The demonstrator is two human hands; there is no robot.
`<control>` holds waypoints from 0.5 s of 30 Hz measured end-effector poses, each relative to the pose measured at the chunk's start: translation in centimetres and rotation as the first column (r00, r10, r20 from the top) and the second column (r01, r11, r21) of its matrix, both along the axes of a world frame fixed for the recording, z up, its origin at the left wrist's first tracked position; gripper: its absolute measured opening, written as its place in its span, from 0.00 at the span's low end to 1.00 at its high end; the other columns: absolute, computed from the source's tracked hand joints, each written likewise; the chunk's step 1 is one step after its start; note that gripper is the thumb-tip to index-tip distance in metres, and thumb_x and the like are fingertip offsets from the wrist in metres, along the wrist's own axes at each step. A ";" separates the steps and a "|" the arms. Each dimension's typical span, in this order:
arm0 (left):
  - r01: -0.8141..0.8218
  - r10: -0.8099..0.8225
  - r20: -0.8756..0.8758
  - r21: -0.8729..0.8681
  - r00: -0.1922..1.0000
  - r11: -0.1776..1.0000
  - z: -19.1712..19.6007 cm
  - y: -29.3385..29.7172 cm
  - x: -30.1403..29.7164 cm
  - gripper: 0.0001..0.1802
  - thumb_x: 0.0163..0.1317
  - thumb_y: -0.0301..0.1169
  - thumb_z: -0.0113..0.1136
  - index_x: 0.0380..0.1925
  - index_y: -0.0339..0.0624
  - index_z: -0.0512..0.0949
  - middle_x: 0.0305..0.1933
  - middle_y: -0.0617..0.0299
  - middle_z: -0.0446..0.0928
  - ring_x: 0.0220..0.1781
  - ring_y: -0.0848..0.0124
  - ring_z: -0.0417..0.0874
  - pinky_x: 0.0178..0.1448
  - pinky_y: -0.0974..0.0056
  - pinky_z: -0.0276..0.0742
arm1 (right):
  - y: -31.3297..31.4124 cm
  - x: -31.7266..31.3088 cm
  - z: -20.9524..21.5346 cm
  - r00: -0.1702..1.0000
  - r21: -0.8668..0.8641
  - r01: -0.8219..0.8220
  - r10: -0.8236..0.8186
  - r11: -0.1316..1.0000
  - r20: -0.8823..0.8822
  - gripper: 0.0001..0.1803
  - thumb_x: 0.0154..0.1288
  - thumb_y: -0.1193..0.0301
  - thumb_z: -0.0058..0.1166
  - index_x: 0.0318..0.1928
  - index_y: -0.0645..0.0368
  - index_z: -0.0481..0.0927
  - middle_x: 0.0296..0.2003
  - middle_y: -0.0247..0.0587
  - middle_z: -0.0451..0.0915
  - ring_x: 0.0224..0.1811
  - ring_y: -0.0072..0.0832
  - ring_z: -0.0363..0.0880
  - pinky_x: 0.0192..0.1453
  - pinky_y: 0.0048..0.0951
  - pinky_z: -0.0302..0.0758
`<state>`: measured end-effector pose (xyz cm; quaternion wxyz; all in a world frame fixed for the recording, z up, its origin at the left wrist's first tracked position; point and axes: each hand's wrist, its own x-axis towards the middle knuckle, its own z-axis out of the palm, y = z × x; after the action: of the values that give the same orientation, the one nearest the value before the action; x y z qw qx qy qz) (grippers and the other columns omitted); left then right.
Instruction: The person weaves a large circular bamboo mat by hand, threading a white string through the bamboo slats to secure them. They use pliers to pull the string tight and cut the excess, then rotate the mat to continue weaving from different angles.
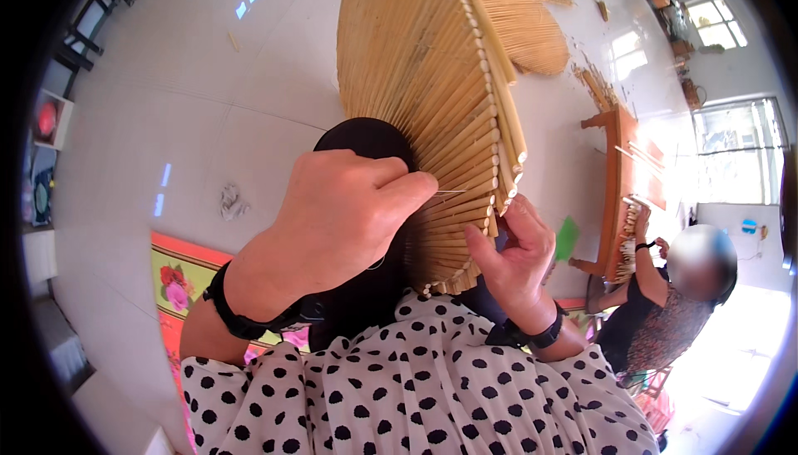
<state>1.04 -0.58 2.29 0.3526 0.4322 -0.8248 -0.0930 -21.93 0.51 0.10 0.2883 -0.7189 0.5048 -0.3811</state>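
A round mat of sewn straw-coloured stalks [407, 48] stands tilted on edge over my lap, its cut stalk ends along the right side. My left hand [349, 210] is closed in a pinch to the left of the stalks. A thin pale thread [453, 191] runs from its fingertips toward the stalk ends; whether a needle is there I cannot tell. Lower on the right rim, my right hand [524, 260] grips the mat's edge, thumb on the near face and fingers behind. My dark-clad knee [366, 135] is beneath my left hand.
Another round stalk mat [524, 23] lies on the tiled floor beyond. Loose stalks [594, 85] lie near a wooden bench [617, 147]. At the right, another person [665, 314] sits with hands on stalks at the bench. A crumpled wrapper [233, 202] and floral cloth [179, 289] are left.
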 end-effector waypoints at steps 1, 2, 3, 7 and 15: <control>0.005 -0.005 -0.002 0.014 1.000 1.000 -0.1 0.0 0.1 0.10 0.46 0.23 0.65 0.32 0.44 0.80 0.17 0.66 0.72 0.15 0.67 0.69 0.20 0.64 0.63 | 0.0 0.2 0.2 1.000 -0.019 -0.012 0.012 1.000 -0.012 0.23 0.45 0.76 0.67 0.46 0.66 0.81 0.43 0.49 0.82 0.36 0.32 0.83 0.42 0.27 0.79; 0.009 -0.009 -0.004 0.029 1.000 1.000 -0.1 0.1 0.2 0.09 0.47 0.23 0.65 0.32 0.44 0.80 0.17 0.66 0.72 0.15 0.67 0.69 0.20 0.64 0.63 | -0.1 0.4 0.3 0.999 -0.037 -0.025 0.024 0.999 -0.024 0.23 0.45 0.76 0.67 0.46 0.66 0.81 0.44 0.49 0.82 0.37 0.32 0.84 0.43 0.28 0.79; 0.012 -0.012 -0.003 0.047 1.000 0.999 0.2 0.2 0.4 0.09 0.48 0.22 0.66 0.31 0.43 0.80 0.17 0.66 0.72 0.15 0.67 0.68 0.20 0.64 0.62 | -0.1 0.4 0.4 0.997 -0.020 -0.074 0.073 0.997 -0.015 0.25 0.47 0.76 0.66 0.49 0.67 0.80 0.46 0.52 0.80 0.40 0.37 0.83 0.46 0.30 0.79; -0.008 0.008 0.000 0.127 1.000 0.992 1.2 1.5 1.2 0.08 0.50 0.22 0.66 0.32 0.43 0.80 0.17 0.66 0.73 0.15 0.66 0.70 0.20 0.65 0.63 | -1.0 0.8 0.2 0.938 -0.135 -0.323 0.336 0.937 0.085 0.26 0.62 0.68 0.55 0.57 0.72 0.73 0.52 0.57 0.74 0.46 0.39 0.80 0.49 0.31 0.77; -0.035 0.026 0.041 0.231 0.999 0.972 1.3 2.1 2.7 0.09 0.49 0.19 0.65 0.32 0.41 0.81 0.15 0.65 0.72 0.13 0.70 0.66 0.18 0.67 0.59 | -2.5 1.5 -3.8 0.780 -0.213 -0.499 0.543 0.840 0.311 0.26 0.72 0.60 0.47 0.59 0.69 0.73 0.53 0.54 0.72 0.45 0.42 0.76 0.50 0.36 0.75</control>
<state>3.75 1.53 3.62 0.2858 0.4845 -0.8081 -0.1749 -20.48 -1.95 -3.72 0.4264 -0.7641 0.2010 -0.4405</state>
